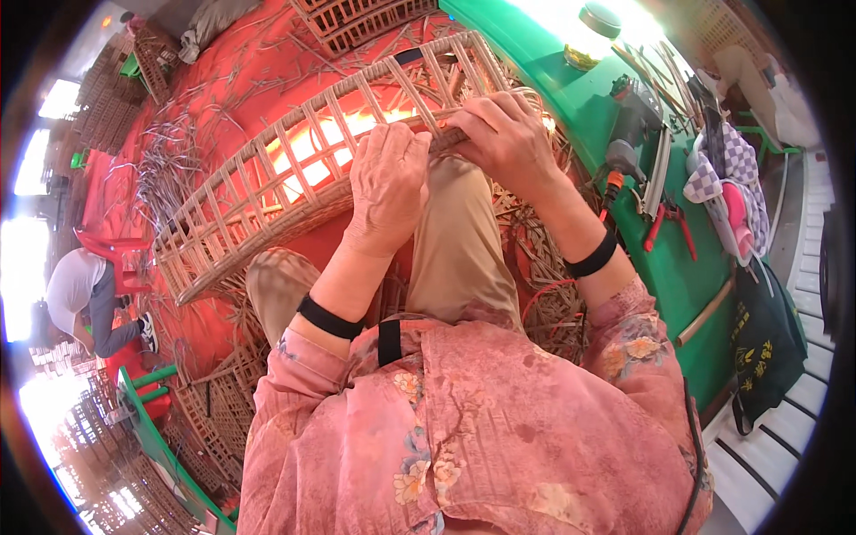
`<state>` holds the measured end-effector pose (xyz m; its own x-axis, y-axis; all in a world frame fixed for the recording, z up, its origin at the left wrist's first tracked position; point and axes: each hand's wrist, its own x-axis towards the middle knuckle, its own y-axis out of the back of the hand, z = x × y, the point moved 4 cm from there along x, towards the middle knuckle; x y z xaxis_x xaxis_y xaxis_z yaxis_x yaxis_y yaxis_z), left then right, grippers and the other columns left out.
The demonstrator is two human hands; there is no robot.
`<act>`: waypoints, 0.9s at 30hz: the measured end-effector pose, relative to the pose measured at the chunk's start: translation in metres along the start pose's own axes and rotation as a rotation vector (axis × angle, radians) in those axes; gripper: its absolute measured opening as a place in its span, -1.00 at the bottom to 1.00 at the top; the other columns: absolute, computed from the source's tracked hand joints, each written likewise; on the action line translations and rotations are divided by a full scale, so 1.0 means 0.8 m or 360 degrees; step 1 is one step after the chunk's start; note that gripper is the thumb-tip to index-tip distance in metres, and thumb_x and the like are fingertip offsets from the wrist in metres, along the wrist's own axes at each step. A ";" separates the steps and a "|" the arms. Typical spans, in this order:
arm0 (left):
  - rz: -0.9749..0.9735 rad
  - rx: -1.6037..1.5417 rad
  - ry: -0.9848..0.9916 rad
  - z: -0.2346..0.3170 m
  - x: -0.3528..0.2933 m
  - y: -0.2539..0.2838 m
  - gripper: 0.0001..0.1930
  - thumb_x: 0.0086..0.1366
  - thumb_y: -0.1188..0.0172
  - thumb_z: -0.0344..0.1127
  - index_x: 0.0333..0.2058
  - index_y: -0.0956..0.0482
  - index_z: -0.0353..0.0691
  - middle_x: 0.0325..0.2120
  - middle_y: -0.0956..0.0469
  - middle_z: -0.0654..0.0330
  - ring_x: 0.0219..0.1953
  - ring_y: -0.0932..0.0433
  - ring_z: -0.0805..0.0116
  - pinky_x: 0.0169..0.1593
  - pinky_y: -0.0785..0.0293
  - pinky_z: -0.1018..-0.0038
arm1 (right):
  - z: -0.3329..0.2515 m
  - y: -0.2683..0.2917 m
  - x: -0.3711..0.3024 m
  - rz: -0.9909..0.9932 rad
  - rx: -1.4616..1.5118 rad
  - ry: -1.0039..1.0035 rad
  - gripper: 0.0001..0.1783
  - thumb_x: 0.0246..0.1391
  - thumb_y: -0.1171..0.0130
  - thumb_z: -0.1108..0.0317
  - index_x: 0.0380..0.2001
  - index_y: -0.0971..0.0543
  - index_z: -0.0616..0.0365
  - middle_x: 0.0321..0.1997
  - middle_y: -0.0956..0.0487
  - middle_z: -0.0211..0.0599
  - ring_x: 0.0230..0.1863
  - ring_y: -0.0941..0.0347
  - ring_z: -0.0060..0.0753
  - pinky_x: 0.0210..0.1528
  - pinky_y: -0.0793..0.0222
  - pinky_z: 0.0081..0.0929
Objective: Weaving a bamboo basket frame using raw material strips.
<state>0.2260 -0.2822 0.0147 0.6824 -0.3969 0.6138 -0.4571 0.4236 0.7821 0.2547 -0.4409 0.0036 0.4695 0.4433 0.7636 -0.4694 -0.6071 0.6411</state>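
Observation:
A long woven basket (303, 186) of brown cane strips, with open slats along its side, lies slanting across and in front of my knees. My left hand (390, 187) is closed at its near edge, the fingers curled over the weave. Close by to the right, my right hand (508, 138) is also closed on the near edge, toward the basket's right end. The fingertips of both hands are partly hidden, so I cannot tell whether a loose strip is pinched in them. Bright light shows between the slats.
At my right, a green table (687, 294) bears red-handled pliers (669, 227), a power tool (629, 134), a lidded jar (588, 36) and a checkered cloth (736, 156). Cane scraps (169, 174) litter the red floor. A person (85, 290) bends over at the left.

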 end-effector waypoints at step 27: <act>-0.0090 -0.0488 0.0006 0.003 0.046 -0.032 -0.71 0.07 -0.38 -0.30 -0.18 -0.66 -0.15 -0.38 -0.44 0.19 -0.20 -0.46 0.15 -0.08 -0.38 0.25 | 0.128 0.018 -0.051 -0.0637 0.1379 -0.1882 -0.61 0.18 -0.26 0.20 0.00 -0.62 0.17 -0.32 -0.59 -0.53 -0.40 -0.42 -0.73 -0.41 -0.24 -0.71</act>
<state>0.2613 -0.3098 0.0176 0.7041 -0.4242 0.5694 -0.2254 0.6268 0.7458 0.3058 -0.5353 -0.0260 0.9646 0.1558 -0.2129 0.2030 -0.9537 0.2217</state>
